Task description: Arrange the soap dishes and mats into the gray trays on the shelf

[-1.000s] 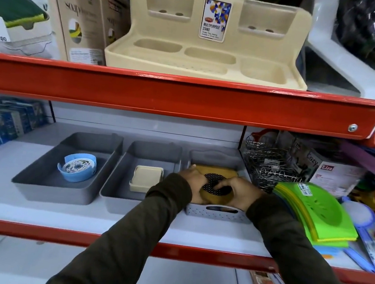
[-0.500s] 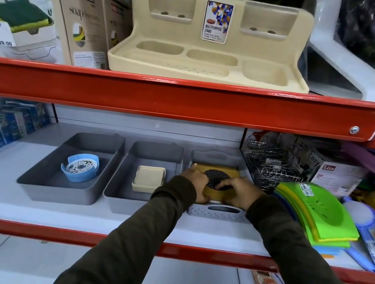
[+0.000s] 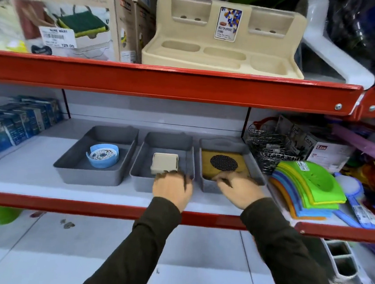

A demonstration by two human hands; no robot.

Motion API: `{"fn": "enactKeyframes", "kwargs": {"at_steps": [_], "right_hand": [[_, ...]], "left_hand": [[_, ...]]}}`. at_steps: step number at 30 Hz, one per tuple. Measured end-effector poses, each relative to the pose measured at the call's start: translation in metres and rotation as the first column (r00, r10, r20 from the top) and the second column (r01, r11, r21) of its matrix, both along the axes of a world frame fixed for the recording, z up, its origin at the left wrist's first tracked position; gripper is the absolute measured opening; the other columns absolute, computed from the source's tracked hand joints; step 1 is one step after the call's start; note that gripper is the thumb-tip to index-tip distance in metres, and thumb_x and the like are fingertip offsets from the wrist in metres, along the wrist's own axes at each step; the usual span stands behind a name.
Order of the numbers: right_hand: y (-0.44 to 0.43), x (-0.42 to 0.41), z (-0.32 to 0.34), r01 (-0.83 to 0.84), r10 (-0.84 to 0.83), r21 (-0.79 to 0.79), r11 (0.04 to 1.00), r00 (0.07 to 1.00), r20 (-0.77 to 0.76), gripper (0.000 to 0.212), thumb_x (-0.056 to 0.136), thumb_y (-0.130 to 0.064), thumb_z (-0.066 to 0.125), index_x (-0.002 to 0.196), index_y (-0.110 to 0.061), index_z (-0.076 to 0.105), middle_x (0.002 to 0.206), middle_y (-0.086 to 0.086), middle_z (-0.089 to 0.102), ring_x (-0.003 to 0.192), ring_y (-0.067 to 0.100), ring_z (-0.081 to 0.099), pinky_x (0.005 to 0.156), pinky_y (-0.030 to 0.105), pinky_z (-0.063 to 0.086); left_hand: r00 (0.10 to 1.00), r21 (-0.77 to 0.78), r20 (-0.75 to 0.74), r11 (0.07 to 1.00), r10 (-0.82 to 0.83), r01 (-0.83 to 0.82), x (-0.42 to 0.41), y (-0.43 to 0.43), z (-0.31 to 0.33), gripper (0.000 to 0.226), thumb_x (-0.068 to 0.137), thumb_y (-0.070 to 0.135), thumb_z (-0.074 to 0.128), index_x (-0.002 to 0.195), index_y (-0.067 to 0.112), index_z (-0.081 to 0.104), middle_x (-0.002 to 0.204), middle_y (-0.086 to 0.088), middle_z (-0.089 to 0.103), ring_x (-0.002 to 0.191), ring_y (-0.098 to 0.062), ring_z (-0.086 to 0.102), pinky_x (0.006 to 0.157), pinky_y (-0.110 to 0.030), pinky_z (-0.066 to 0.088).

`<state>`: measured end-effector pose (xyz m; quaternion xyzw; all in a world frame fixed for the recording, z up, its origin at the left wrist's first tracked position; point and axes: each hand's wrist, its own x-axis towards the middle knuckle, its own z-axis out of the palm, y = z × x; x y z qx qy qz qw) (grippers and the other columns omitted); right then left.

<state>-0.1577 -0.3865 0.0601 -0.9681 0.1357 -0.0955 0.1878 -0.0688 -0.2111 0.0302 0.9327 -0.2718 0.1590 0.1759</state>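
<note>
Both arms in dark sleeves reached forward; the left hand [image 3: 171,189] and right hand [image 3: 240,191] hovered palms down, fingers loosely spread, holding nothing.

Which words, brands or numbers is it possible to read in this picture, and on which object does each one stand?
"MULTIPURPOSE STAND": sticker on the beige stand.
"129.00": white price tag on the sponge-holder box; its store name and barcode digits are blurred.
"neoclean": top left of that box, blurred, uncertain.
"Liza": red logo on the white box at right.
"Cozy": side of the same box.
Blue boxes, green mat tag: too blurred to read.
</note>
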Motion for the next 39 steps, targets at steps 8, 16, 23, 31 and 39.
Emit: {"fn": "enactKeyframes", "kwargs": {"at_steps": [8,16,23,31,39], "right_hand": [[0.062,-0.055,-0.015,0.112,-0.096,-0.193,0.975,0.991,0.090,0.038,0.086,-0.036,0.044,0.119,-0.034,0.062,0.123,-0.006,0.066,0.117,0.022,0.054,0.096,0.041,0.037],[0.087,-0.075,-0.012,0.127,-0.114,-0.156,0.980,0.990,0.087,0.047,0.090,-0.035,0.045,0.136,-0.030,0.049,0.139,-0.002,0.055,0.132,0.024,0.044,0.117,0.050,0.025],[0.145,-0.049,-0.007,-0.101,0.113,-0.200,0.975,0.992,0.052,0.053,0.090,-0.031,0.043,0.143,-0.029,0.042,0.144,-0.004,0.050,0.136,0.020,0.041,0.117,0.043,0.020],[0.159,-0.044,-0.012,-0.087,0.092,-0.111,0.990,0.995,0.048,0.053,0.089,-0.024,0.046,0.142,-0.025,0.045,0.139,0.001,0.052,0.129,0.023,0.043,0.108,0.039,0.040],[0.166,-0.054,0.000,-0.110,0.112,-0.086,0.990,0.994,0.012,0.055,0.093,-0.021,0.048,0.147,-0.022,0.038,0.151,0.002,0.041,0.139,0.022,0.038,0.115,0.037,0.035]], "left_hand": [[0.977,0.115,0.054,0.973,-0.208,0.201,-0.054,0.046,-0.006,0.042,0.086,0.023,0.040,0.126,0.020,0.054,0.123,-0.004,0.064,0.113,-0.025,0.058,0.103,-0.036,0.037],[0.979,0.015,0.047,0.980,-0.198,0.197,-0.053,0.078,0.006,0.062,0.085,0.020,0.045,0.147,0.017,0.039,0.148,-0.007,0.047,0.138,-0.025,0.042,0.124,-0.044,0.019],[0.962,0.250,-0.178,0.955,0.209,-0.161,0.043,0.171,0.031,0.060,0.090,0.019,0.051,0.147,0.008,0.038,0.152,-0.019,0.039,0.139,-0.038,0.038,0.120,-0.044,0.027],[0.982,0.086,-0.178,0.995,0.061,-0.046,0.003,0.184,0.012,0.062,0.082,0.004,0.047,0.142,0.019,0.046,0.143,-0.011,0.047,0.129,-0.036,0.042,0.110,-0.044,0.042],[0.959,0.162,-0.285,0.986,0.011,0.037,-0.014,0.191,0.029,0.063,0.085,0.008,0.048,0.146,0.020,0.041,0.148,-0.011,0.043,0.136,-0.035,0.040,0.114,-0.043,0.038]]}}
